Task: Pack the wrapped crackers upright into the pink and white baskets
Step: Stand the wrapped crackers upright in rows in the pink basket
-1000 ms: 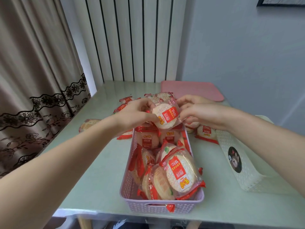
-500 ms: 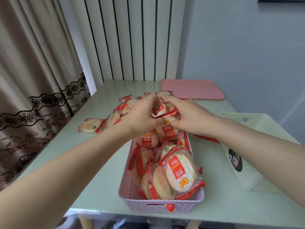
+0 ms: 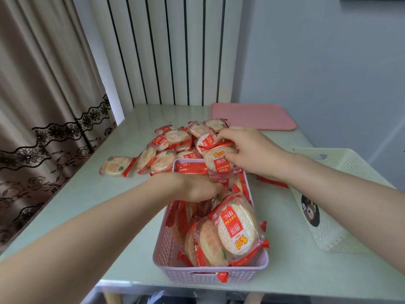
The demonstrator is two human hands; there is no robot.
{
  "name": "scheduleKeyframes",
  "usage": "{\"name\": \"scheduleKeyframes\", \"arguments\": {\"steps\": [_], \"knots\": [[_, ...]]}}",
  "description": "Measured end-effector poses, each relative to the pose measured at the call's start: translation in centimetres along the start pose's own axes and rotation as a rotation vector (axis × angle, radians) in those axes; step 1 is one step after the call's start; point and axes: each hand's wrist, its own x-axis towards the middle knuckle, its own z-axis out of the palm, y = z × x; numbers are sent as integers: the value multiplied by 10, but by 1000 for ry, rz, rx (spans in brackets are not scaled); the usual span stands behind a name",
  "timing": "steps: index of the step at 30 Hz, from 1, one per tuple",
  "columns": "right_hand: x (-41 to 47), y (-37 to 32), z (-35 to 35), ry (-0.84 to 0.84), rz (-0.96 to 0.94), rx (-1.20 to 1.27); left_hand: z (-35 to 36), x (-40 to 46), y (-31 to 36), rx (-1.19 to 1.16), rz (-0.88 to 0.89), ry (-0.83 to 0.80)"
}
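Wrapped crackers fill the pink basket (image 3: 210,270) at lower centre of the frame, most standing on edge, while a loose heap of packets (image 3: 175,141) lies on the table (image 3: 76,194) above and left of it. The right hand (image 3: 247,150), just right of centre, grips one packet (image 3: 219,160) by its edge and holds it label-forward over the basket's far end. The left hand (image 3: 197,186), at centre, reaches into the middle of the basket with fingers curled among the packets; whether it grasps one or only parts them I cannot tell. The white basket (image 3: 328,227) sits at the right edge, its inside hidden from this angle.

To do this step well, I judge the left hand should hold the standing row back so a slot opens, and the right should lower its packet on edge into that gap, flat face against its neighbour. The crackers are likely brittle, so ease it in rather than forcing it; slippery wrappers may let the row topple.
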Motion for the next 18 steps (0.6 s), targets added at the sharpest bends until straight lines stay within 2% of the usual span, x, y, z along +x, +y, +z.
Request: {"name": "scheduleKeyframes", "arguments": {"steps": [3, 6, 9, 14, 18], "knots": [[-2, 3, 9, -46, -27, -57, -1, 0, 0, -226, -9, -48], [-6, 3, 17, -114, -21, -167, -2, 0, -4, -229, -20, -63], [-4, 2, 21, -231, 2, -330, -6, 0, -6, -90, -81, -103], [4, -2, 23, -335, 23, -446, -16, -2, -6, 354, -21, 162], [6, -14, 20, -302, -22, -535, -19, -5, -13, 428, 2, 175]]}}
